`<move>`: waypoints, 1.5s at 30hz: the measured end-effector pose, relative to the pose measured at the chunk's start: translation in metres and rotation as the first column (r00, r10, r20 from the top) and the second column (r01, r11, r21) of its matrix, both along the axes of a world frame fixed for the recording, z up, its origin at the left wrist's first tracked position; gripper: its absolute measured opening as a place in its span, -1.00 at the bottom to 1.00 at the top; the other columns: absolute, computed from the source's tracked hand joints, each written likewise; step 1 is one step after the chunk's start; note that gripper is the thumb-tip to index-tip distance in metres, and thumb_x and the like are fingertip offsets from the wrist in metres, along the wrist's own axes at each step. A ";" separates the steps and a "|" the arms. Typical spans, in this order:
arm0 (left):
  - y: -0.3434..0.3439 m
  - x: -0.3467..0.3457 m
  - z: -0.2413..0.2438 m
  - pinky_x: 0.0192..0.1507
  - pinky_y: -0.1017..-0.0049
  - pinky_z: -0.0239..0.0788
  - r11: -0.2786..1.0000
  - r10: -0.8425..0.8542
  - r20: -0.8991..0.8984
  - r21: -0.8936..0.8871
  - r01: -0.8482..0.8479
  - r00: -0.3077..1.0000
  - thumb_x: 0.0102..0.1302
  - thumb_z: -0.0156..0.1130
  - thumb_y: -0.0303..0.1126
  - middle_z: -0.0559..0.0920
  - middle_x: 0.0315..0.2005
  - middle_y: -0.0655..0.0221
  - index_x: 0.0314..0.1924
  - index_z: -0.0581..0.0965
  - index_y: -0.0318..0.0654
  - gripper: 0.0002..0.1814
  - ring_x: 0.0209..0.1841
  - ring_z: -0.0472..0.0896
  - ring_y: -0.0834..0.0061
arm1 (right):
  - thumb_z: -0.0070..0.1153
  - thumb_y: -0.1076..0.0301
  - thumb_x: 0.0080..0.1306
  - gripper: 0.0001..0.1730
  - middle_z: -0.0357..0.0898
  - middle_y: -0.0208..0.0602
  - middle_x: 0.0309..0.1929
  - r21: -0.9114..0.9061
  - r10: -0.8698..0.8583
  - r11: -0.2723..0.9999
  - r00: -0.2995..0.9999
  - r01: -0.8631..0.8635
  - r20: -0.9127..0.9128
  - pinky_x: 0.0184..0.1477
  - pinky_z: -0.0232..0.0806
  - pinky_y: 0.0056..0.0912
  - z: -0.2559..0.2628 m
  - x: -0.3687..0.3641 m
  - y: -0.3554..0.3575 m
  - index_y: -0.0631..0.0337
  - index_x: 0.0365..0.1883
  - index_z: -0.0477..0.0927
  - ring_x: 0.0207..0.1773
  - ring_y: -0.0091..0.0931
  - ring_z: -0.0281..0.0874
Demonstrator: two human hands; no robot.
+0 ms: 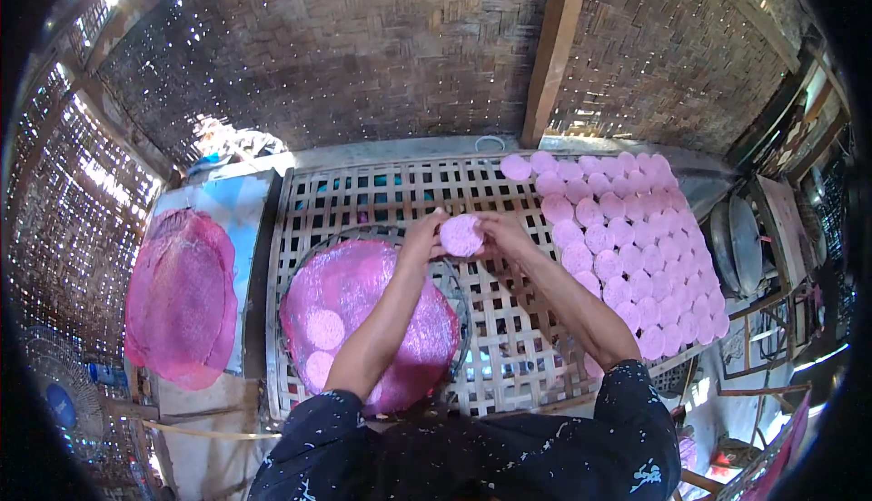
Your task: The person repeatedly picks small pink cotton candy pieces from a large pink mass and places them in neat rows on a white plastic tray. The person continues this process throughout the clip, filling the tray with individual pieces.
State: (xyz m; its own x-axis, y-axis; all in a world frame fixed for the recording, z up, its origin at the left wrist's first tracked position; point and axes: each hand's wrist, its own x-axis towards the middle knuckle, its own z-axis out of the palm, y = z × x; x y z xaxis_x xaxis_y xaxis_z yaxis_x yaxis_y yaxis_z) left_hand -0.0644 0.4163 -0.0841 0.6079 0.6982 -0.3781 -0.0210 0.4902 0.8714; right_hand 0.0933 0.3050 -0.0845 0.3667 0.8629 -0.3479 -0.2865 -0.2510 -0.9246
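A round pink disc (461, 235) is held between my left hand (425, 234) and my right hand (496, 232), with fingers at both of its edges. Below my hands lies a woven bamboo lattice rack (504, 358). A round tray (465, 310) on the rack's left part carries a glossy deep pink sheet (426, 337). Two pale pink discs (325, 329) rest on that sheet, beside my left forearm. Overlapping rows of similar pink discs (613, 234) cover the right side of the rack.
On the left, another deep pink sheet (182, 290) drapes over a light blue board (244, 211). A fan (61, 402) stands at the lower left. A wooden post (555, 51) rises behind the rack against a woven bamboo wall (381, 44). Round metal pans (742, 245) lean at the right.
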 end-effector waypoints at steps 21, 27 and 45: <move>0.102 0.065 -0.050 0.10 0.34 0.35 0.748 0.127 -0.062 0.661 -0.055 0.990 0.49 0.04 0.00 0.69 -0.05 0.11 0.04 0.57 -0.51 -0.42 -0.06 0.57 0.40 | 0.17 0.39 0.16 -0.68 0.59 -0.29 0.12 0.320 -0.318 0.947 0.041 -0.038 0.947 0.20 0.25 -0.02 -0.034 0.065 0.069 0.07 -0.09 0.70 0.17 -0.21 0.45; 0.005 -0.151 0.015 -0.06 0.61 0.37 0.816 0.410 0.090 0.408 -0.409 0.908 0.44 0.20 -0.29 0.68 -0.17 0.42 0.10 0.61 -0.37 -0.64 -0.15 0.56 0.65 | 0.29 0.34 0.13 -0.69 0.60 -0.25 0.01 0.285 -0.135 0.776 0.294 -0.562 0.946 0.16 0.27 -0.11 0.013 -0.106 0.046 0.17 -0.13 0.67 0.13 -0.24 0.47; -0.044 -0.317 -0.026 0.03 0.52 0.44 0.704 0.586 -0.105 0.558 -0.440 0.803 0.42 0.23 -0.35 0.69 -0.08 0.22 0.20 0.51 -0.46 -0.56 -0.06 0.61 0.53 | 0.20 0.28 0.07 -0.82 0.58 -0.19 -0.37 0.039 -0.126 0.526 -0.032 -0.850 0.991 -0.05 0.28 -0.16 0.001 -0.271 0.064 0.22 -0.47 0.64 -0.20 -0.27 0.52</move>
